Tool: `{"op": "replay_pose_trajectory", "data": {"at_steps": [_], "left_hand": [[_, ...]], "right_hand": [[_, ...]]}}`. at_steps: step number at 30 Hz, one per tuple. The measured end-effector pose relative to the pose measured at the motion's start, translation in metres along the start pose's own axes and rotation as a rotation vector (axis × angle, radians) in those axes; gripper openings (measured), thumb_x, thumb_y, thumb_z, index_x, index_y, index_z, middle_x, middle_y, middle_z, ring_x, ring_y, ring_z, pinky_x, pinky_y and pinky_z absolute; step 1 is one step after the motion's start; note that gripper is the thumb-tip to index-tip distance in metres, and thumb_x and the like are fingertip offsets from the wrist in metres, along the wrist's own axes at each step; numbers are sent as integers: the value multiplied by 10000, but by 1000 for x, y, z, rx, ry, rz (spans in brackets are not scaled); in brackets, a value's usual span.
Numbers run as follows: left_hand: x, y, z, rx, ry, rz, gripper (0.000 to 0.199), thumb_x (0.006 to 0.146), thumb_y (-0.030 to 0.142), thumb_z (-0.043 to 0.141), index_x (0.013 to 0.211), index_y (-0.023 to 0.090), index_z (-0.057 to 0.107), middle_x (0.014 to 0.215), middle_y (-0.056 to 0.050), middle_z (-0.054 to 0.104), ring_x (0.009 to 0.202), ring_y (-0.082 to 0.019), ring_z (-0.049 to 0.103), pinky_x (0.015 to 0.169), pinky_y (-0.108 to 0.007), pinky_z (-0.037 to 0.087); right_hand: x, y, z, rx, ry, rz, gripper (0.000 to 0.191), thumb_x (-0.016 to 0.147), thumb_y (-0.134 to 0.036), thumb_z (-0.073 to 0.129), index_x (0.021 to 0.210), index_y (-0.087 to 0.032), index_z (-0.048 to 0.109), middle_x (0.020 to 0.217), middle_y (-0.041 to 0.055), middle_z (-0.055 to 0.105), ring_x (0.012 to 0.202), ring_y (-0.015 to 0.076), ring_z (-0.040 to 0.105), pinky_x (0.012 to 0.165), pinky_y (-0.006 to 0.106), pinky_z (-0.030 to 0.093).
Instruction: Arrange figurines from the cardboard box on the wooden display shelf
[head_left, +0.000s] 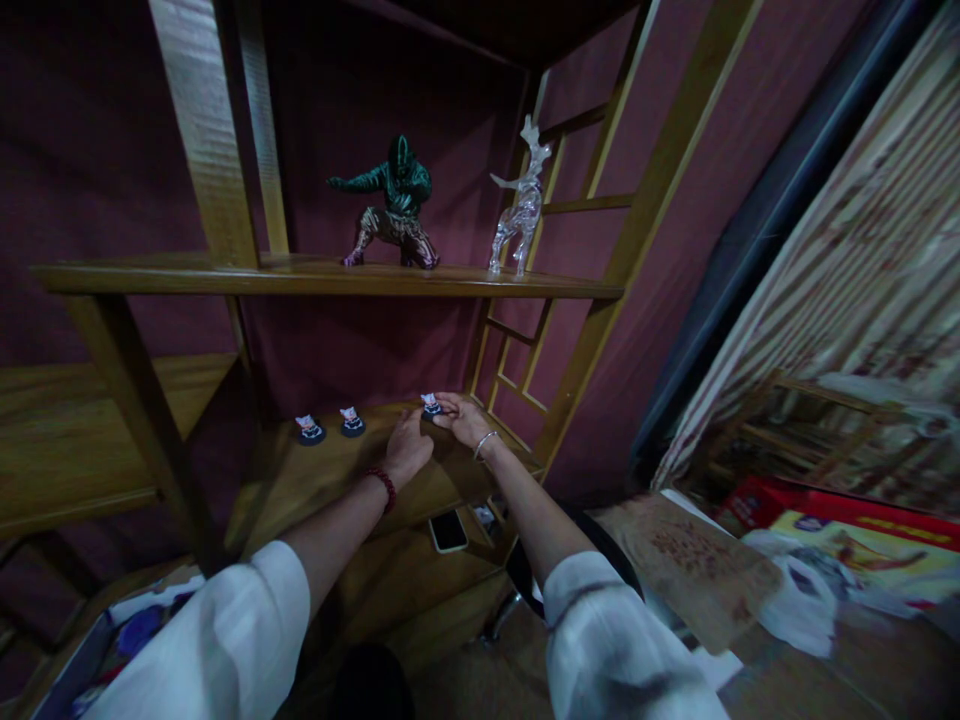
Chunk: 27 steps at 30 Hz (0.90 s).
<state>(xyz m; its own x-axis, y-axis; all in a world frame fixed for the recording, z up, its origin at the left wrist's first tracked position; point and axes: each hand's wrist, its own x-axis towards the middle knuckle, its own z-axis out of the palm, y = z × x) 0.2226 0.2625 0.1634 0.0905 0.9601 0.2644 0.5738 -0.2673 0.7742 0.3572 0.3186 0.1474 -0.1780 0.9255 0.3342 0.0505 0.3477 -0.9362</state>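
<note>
Three small white-and-dark figurines on round dark bases are on the lower wooden shelf: a left one, a middle one and a right one. My right hand has its fingers on the right side of the right figurine. At that figurine's left side is my left hand, its fingers curled and the index finger near the base. The right figurine stands upright between both hands. Its lower edge is partly hidden by fingers.
On the shelf above stand a green crouching figure and a clear deer. A phone lies lower down. Wooden posts frame both sides. Right, a red-yellow box and plastic bag; lower left, an open box.
</note>
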Motion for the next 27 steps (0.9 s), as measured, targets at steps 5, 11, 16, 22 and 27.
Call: {"op": "replay_pose_trajectory", "data": {"at_steps": [5, 11, 16, 22, 27], "left_hand": [[0, 2, 1, 232, -87, 12, 601, 657, 87, 415, 1258, 82, 407, 1310, -114, 437, 1283, -211, 256, 1044, -311, 228], [-3, 5, 2, 349, -128, 32, 588, 687, 126, 391, 1275, 125, 388, 1322, -72, 432, 1298, -204, 224, 1056, -333, 201], [-4, 2, 4, 404, -115, 65, 561, 724, 156, 365, 1282, 100, 368, 1330, -79, 422, 1301, -213, 209, 1060, -343, 191], [-3, 3, 7, 455, -150, 69, 567, 752, 190, 339, 1303, 57, 332, 1362, -103, 369, 1309, -248, 171, 1064, -378, 169], [-3, 2, 7, 489, -171, 53, 572, 759, 198, 325, 1318, 78, 312, 1374, -96, 352, 1311, -258, 159, 1055, -416, 171]], "right_hand": [[2, 3, -2, -54, 5, -9, 412, 576, -59, 605, 965, -175, 533, 991, 47, 647, 949, 147, 586, 938, 350, 390], [2, 5, -3, -156, 11, -3, 424, 598, -50, 591, 998, -180, 539, 1034, 49, 635, 1004, 151, 565, 956, 355, 373], [6, 11, -2, -204, 17, 0, 440, 615, -38, 580, 1032, -167, 529, 1072, 62, 620, 1039, 142, 547, 969, 339, 365], [9, 16, -4, -296, 0, -9, 450, 650, -25, 554, 1070, -185, 524, 1112, 37, 603, 1075, 120, 524, 990, 317, 348], [9, 17, -6, -415, 10, -12, 455, 667, -36, 558, 1092, -196, 530, 1111, 31, 605, 1085, 129, 519, 984, 317, 363]]}}
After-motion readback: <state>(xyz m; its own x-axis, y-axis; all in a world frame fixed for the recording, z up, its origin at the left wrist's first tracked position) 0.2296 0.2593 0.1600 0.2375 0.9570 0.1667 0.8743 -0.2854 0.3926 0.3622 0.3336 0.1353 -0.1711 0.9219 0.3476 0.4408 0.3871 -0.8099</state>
